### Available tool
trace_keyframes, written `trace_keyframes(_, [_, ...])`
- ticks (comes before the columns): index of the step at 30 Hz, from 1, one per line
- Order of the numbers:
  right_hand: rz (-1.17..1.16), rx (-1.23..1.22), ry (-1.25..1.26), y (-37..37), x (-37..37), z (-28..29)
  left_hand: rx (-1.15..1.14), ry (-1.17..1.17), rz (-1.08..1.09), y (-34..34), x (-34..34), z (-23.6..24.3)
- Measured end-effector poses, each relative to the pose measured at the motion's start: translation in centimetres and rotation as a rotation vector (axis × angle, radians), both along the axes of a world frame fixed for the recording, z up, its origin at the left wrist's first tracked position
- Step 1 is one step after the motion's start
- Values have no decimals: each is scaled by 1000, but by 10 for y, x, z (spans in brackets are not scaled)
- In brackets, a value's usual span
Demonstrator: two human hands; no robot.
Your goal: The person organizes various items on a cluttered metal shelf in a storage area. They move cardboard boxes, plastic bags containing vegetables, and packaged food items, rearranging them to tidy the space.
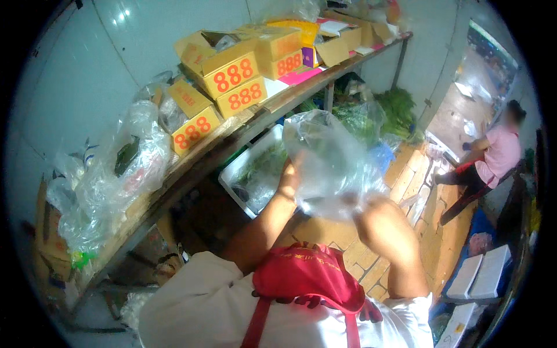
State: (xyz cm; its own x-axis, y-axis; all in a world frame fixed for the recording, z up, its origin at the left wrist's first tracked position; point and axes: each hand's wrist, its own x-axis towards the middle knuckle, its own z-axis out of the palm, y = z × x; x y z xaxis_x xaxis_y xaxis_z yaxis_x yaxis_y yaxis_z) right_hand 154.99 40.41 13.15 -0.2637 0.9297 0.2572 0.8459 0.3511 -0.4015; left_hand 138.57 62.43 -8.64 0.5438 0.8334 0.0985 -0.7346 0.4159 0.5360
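Note:
A large clear plastic bag (pixel 331 153) is puffed out in front of me at chest height. My left hand (pixel 291 175) is closed on its near left side, the fingers partly hidden by the film. My right hand (pixel 366 210) grips the bag's lower right edge; its fingertips look blurred. No contents can be made out through the cloudy film. Behind and below the bag stands a white crate (pixel 231 175) with leafy greens in it. More leafy greens (pixel 397 110) lie beyond, under the shelf.
A wooden shelf (pixel 261 119) along the left wall holds several cardboard boxes (pixel 235 75) and crumpled plastic bags (pixel 113 180). At the right, a person in a pink shirt (pixel 502 152) sits by a doorway. White foam boxes (pixel 487 272) stand at the lower right.

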Motion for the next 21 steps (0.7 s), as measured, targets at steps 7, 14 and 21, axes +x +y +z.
trace_keyframes(7, [-208,241,230,91,-8,-85,50,336,374,-39,-33,57])
trace_keyframes(14, [-14,72,765,105,-43,-124,436,569,589,-37,-53,-2])
trace_keyframes(21, [104,13,945,126,-79,-149,244,713,861,-45,-82,2])
